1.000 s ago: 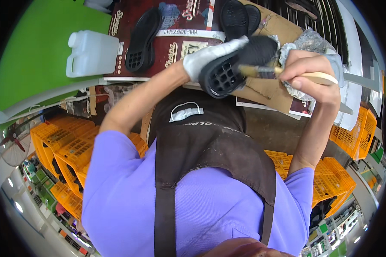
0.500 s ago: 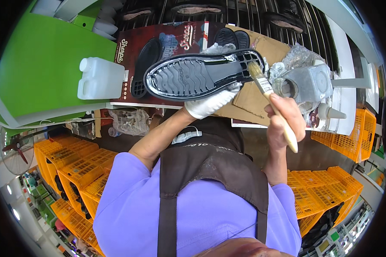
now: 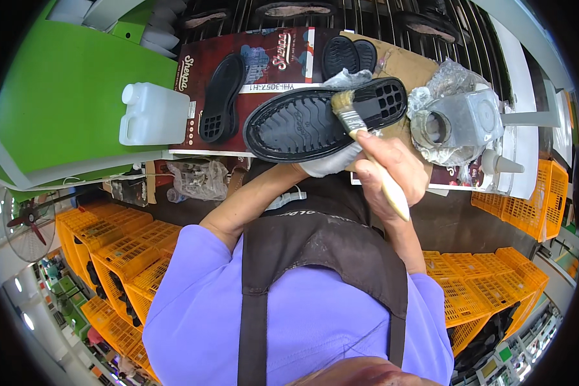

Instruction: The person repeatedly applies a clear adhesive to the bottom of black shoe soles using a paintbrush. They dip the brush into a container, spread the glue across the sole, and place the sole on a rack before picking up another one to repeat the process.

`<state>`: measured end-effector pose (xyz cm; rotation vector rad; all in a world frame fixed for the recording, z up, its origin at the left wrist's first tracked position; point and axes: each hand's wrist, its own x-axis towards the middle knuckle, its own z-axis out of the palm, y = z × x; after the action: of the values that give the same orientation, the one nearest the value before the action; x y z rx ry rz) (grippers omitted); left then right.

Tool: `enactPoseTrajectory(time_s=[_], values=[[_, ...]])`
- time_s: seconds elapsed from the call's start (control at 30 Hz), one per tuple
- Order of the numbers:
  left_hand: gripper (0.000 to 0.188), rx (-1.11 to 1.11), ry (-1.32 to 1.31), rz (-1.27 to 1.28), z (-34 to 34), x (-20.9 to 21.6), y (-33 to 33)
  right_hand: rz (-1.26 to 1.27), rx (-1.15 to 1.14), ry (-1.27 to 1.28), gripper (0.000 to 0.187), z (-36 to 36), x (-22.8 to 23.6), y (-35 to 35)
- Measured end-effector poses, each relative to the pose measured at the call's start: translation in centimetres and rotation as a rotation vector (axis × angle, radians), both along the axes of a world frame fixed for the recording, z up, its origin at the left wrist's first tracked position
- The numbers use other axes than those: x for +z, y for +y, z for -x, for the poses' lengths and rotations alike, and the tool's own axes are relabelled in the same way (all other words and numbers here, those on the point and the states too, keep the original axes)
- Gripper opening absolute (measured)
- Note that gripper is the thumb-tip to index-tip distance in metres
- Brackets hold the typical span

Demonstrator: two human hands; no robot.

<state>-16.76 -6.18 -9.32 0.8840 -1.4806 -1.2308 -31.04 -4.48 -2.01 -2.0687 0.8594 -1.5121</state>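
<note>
My left hand (image 3: 333, 163), in a white glove, grips a black shoe sole (image 3: 296, 122) from below, fingers partly hidden behind it. The sole's ridged inner side faces up, with its grid-patterned end to the right. Wrapped around a pale wooden handle, my bare right hand (image 3: 397, 168) holds a paintbrush (image 3: 352, 121). Its bristles rest on the sole's middle, near the far rim. Another black sole (image 3: 222, 96) lies to the left on a dark red box (image 3: 264, 48). Two smaller-looking soles (image 3: 349, 56) lie behind the held one.
On the right, a cut-open plastic jug (image 3: 466, 122) sits among crumpled plastic wrap, beside a nozzle bottle (image 3: 502, 165). A white jug (image 3: 154, 116) stands left on the green surface's edge. Rollers with dark shoes (image 3: 296, 11) run behind. Orange crates (image 3: 482, 283) flank me.
The brush has moved left from the grid-patterned end to the sole's middle. My left hand has shifted the sole slightly right and nearer, tilting it so the white shine on its rim hardly shows.
</note>
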Motion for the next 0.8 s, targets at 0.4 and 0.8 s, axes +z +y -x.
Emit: enactPoseTrajectory(time_s=[0.4,0.8], values=[[0.035,-0.228,-0.127,0.012,0.0,-2.7,1.7,0.043,0.157,-0.080,0.027,-2.6,0.3,-0.1],[0.024,-0.308,-0.024,-0.033,1.7,-1.4,2.3,-0.078,0.401,0.082,0.012,-0.8,1.7,-3.4]])
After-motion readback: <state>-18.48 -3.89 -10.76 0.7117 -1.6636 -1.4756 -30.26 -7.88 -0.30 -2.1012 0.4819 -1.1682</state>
